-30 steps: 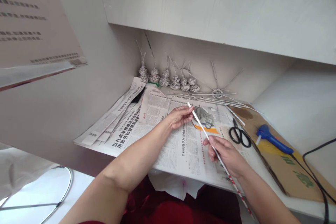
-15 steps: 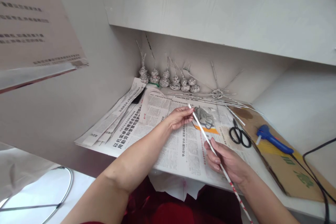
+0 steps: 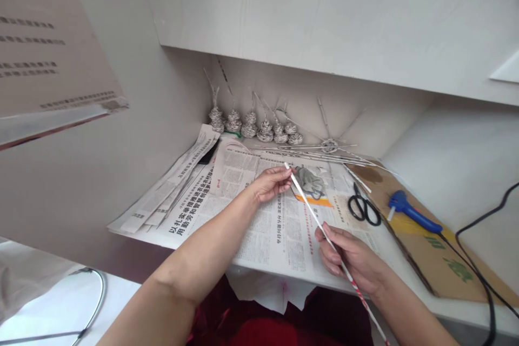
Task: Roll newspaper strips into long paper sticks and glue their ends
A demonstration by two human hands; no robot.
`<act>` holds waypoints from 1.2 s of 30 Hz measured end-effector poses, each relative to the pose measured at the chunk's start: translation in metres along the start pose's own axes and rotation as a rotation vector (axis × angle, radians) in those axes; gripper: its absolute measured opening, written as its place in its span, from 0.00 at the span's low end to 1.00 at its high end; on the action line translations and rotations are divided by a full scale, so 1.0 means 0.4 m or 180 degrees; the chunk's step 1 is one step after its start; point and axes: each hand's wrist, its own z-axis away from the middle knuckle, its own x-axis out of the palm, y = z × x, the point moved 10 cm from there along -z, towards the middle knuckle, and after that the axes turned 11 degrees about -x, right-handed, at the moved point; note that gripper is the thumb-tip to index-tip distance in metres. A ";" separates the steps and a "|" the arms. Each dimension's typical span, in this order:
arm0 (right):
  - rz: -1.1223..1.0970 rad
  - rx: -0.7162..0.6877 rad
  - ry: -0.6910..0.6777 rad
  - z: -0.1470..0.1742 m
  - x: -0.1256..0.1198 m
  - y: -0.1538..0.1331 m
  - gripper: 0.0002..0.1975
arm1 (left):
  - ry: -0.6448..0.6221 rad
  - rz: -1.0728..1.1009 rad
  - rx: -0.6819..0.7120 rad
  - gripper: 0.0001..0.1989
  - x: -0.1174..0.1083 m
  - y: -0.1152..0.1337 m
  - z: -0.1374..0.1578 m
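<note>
A thin rolled paper stick point(image 3: 308, 206), white at its upper end and marked red toward the lower end, slants across my two hands. My left hand point(image 3: 273, 184) pinches it close to the upper tip. Farther down, the fingers of my right hand point(image 3: 344, 254) are closed around it, and its lower end runs past my right wrist out of view. Beneath the stick lies printed newspaper point(image 3: 259, 238). Just beyond my left fingertips is a crumpled grey-green cloth point(image 3: 310, 181) on something orange.
Black scissors point(image 3: 364, 211) lie right of the cloth. A blue glue gun point(image 3: 416, 213) with a black cord rests on cardboard point(image 3: 450, 265). Several woven gourd shapes point(image 3: 265, 131) line the back, near loose paper sticks and a spoked weaving point(image 3: 329, 145). An overhanging white panel point(image 3: 304, 16) is above.
The view has shifted slightly, so the table things appear a little to the left. The stick has turned about its length, its red marks looking different. Both hands keep their hold.
</note>
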 end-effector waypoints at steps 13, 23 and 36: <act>0.0518 0.0028 -0.0002 0.048 -0.040 -0.011 0.17 | 0.0327 0.0378 0.0281 0.10 -0.031 0.028 -0.002; 0.0300 -0.0522 0.0675 0.050 -0.228 -0.167 0.13 | 0.1459 0.0486 0.0497 0.13 -0.133 0.037 0.003; 0.0295 -0.0518 0.1323 -0.325 -0.230 -0.287 0.14 | 0.1263 -0.3592 0.1172 0.23 0.002 0.034 0.008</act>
